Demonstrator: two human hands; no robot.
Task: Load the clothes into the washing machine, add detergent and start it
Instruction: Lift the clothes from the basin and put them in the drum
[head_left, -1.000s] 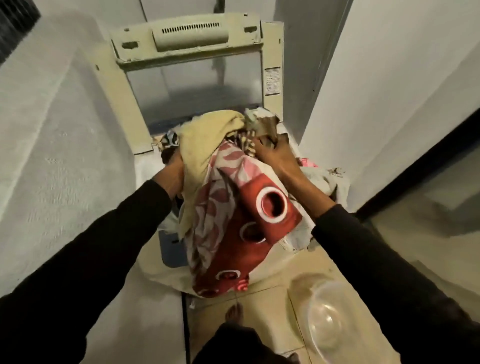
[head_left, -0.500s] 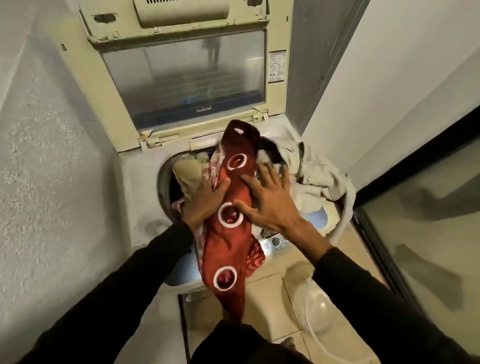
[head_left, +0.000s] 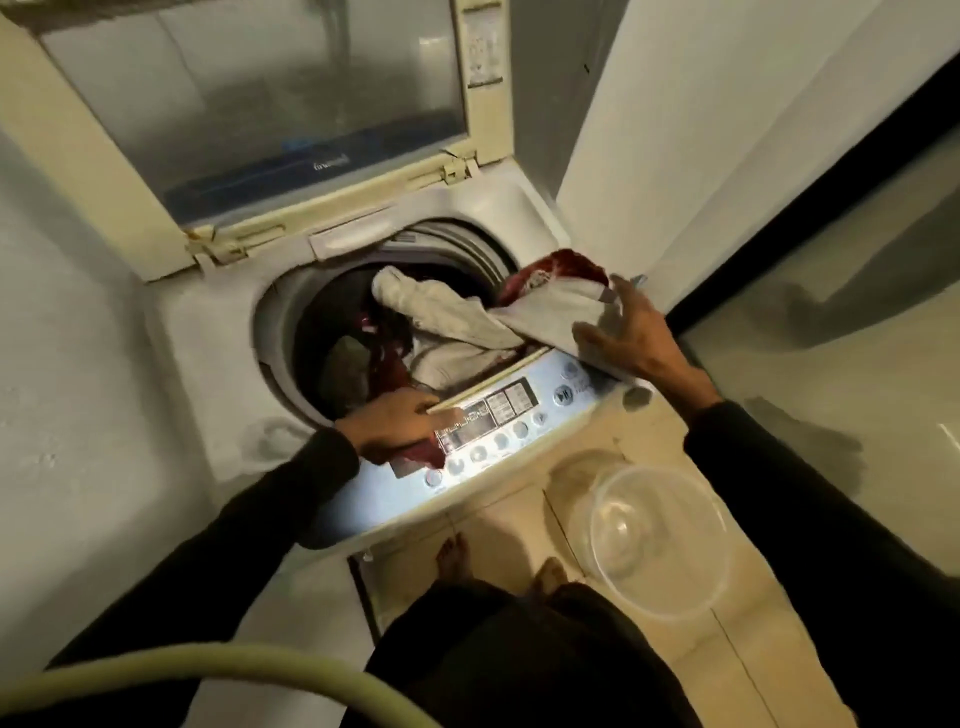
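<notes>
Risk: grey cotton garment (head_left: 550, 317), draped over the white top-loading washing machine (head_left: 208, 332) rim under the open, spread right hand (head_left: 631, 338), may slip outside; left hand (head_left: 400, 423) grips red cloth (head_left: 415, 453).

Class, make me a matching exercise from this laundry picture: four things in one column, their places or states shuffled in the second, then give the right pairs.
Things:
1. lid
2. basin
3. grey cloth
4. hose

Places or states:
A. draped over the drum's rim, by the right hand
B. standing open
C. curving across the lower left of the view
D. empty, on the floor

Pairs: 1-B, 2-D, 3-A, 4-C
</notes>
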